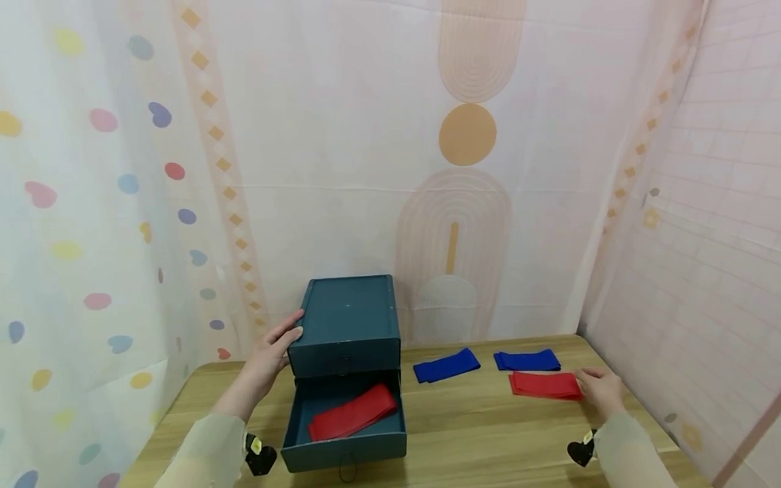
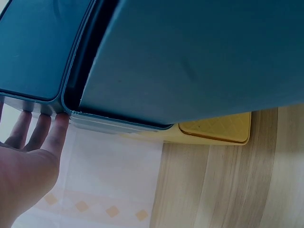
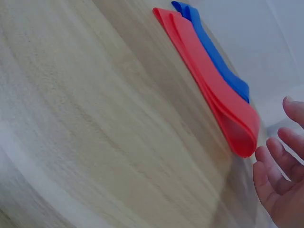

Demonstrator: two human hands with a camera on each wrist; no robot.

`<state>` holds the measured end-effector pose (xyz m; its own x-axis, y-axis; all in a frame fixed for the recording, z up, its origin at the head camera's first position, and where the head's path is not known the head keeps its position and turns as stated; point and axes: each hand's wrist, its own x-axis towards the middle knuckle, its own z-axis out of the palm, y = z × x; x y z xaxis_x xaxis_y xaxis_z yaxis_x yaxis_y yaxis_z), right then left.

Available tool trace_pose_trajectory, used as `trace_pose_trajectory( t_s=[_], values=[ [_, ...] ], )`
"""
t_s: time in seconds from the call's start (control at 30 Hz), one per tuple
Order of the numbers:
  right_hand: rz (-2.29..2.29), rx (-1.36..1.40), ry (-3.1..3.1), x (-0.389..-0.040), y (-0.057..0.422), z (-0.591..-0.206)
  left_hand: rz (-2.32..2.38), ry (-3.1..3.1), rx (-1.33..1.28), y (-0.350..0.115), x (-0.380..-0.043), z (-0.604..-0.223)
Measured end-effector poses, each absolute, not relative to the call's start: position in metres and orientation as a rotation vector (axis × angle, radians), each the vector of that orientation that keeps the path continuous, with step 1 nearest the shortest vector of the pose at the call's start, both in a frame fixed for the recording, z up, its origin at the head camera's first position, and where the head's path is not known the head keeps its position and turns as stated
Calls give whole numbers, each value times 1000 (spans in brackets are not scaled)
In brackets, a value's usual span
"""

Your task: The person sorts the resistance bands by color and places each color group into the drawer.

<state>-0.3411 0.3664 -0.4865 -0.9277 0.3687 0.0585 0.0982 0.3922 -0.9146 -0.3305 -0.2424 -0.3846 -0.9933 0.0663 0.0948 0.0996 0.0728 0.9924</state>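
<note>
My left hand (image 1: 268,359) rests with extended fingers against the left side of a dark teal drawer box (image 1: 348,308). In the left wrist view, the fingertips (image 2: 58,124) touch the box's side. Its lower drawer (image 1: 344,453) is pulled out, and a folded red band (image 1: 354,415) lies inside. My right hand (image 1: 603,390) is at the right end of another folded red band (image 1: 543,385) on the table. The right wrist view shows its fingers (image 3: 270,161) loosely spread beside the band's looped end, not wrapped around it. Behind that band lies a folded blue band (image 1: 527,360).
A second folded blue band (image 1: 447,366) lies on the wooden table (image 1: 464,434) between the box and the right-hand bands. A yellow textured piece (image 2: 218,128) shows beside the box in the left wrist view. Patterned curtains (image 1: 342,169) hang behind and at both sides.
</note>
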Motion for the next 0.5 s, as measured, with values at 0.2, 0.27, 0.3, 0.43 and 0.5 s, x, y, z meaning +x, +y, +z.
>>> trace_pose_trajectory(
  t_s=[0.2, 0.27, 0.3, 0.43, 0.5],
  values=[
    [1603, -457, -2378, -339, 372, -497, -2120, -2282, -196, -239, -333, -384],
    [1559, -474, -2381, -338, 373, -500, -2119, -2285, -200, -239, -334, -384],
    [1541, -484, -2386, -338, 373, -501, -2117, -2288, -202, -239, -334, -384],
    [1481, -513, -2425, -338, 371, -503, -2113, -2291, -203, -240, -335, -383],
    [1466, -510, -2454, -337, 369, -503, -2114, -2290, -204, -241, -334, -383]
  ],
)
